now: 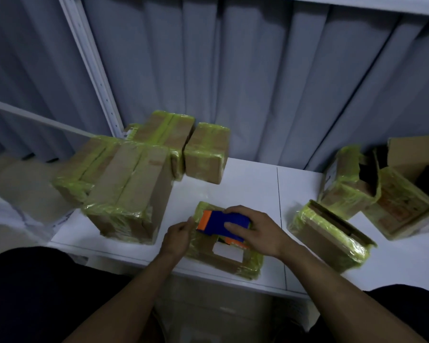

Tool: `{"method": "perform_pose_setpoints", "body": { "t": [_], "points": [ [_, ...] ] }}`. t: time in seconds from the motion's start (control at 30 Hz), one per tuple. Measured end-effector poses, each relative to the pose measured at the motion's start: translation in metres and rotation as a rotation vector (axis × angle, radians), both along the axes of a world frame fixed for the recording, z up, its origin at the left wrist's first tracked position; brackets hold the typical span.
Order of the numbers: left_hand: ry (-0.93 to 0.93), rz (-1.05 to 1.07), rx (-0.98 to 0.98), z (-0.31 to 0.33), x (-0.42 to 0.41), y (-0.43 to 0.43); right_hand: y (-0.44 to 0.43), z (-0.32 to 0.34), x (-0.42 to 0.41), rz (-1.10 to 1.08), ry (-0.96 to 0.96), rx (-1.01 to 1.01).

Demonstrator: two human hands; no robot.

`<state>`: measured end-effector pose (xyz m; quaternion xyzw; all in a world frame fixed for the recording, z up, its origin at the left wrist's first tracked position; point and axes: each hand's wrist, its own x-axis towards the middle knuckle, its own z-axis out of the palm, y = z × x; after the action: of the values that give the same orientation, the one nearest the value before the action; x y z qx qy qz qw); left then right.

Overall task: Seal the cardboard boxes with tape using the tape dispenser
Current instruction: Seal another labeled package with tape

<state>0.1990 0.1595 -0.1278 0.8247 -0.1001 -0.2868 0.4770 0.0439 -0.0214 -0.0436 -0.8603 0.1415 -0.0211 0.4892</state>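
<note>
**Two grips on one box; dispenser lies crosswise on top**

Right grip [255, 231] is clenched over the tape dispenser [223, 222], fingers wrapped over the far edge and thumb on the near face; the blue body lies roughly left-to-right with its orange end pointing at the left grip [178, 237].

Dispenser sits on top of the small box [223, 263], over its far half; the box is at the front edge of the worktop [253, 179], directly ahead of the person, already wrapped in a lot of yellow-green tape, with a white label showing on the near part of its top.

Left grip is at the box's left side, fingertips just beside the orange end; fingers lightly curled; cannot tell whether it pinches a tape end or only steadies the box.

Key relation: the box's long axis looks to run far-to-near, and the dispenser's axis runs across it; my read is that the next pull goes rightward, away from the left grip, so the left side has to act as anchor while the right does the travel. The right grip is nearer to the tool, the left to the box's edge.

Risk, as a guess: a light box may slide toward the front edge of the worktop.

Sealed boxes [131, 184] are stacked to the left; open boxes [332, 231] stand to the right, well apart.
</note>
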Motion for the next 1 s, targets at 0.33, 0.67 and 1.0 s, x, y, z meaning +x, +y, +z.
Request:
{"method": "perform_pose_setpoints", "body": {
  "t": [0.33, 0.67, 1.0],
  "points": [
    [-0.04, -0.011, 0.004, -0.01, 0.007, -0.006, -0.017, 0.007, 0.019, -0.062, 0.077, 0.023],
    [-0.076, -0.005, 0.054, -0.022, 0.014, -0.008, -0.032, 0.034, -0.006, 0.023, 0.215, -0.138],
    [-0.604, -0.096, 0.072, -0.015, -0.007, -0.007, -0.02, 0.027, 0.002, -0.005, 0.285, -0.226]
  ]
}}
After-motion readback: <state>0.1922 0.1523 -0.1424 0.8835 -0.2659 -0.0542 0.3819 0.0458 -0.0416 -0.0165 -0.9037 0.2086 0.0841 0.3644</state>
